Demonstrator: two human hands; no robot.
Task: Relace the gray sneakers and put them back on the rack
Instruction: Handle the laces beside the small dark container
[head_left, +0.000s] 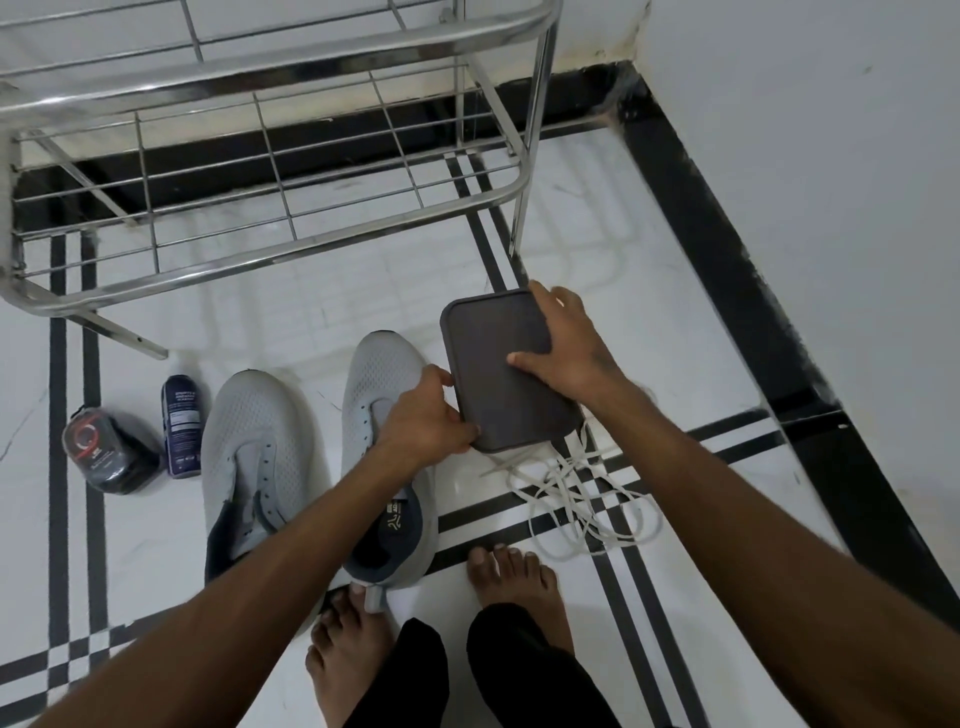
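Two gray mesh sneakers without laces lie on the tiled floor, one on the left (254, 457) and one beside it on the right (382, 395). A loose heap of white laces (576, 499) lies on the floor to the right of them. Both my hands hold a dark gray flat tray (498, 384) just above the laces. My left hand (423, 415) grips its near left edge, over the right sneaker. My right hand (563, 348) grips its right side, thumb on top.
A steel wire shoe rack (270, 171) stands at the back left, its lower shelf bare. A dark bottle (181, 426) and a black packet (111, 452) lie left of the sneakers. My bare feet (511, 582) are at the bottom. White walls close the right side.
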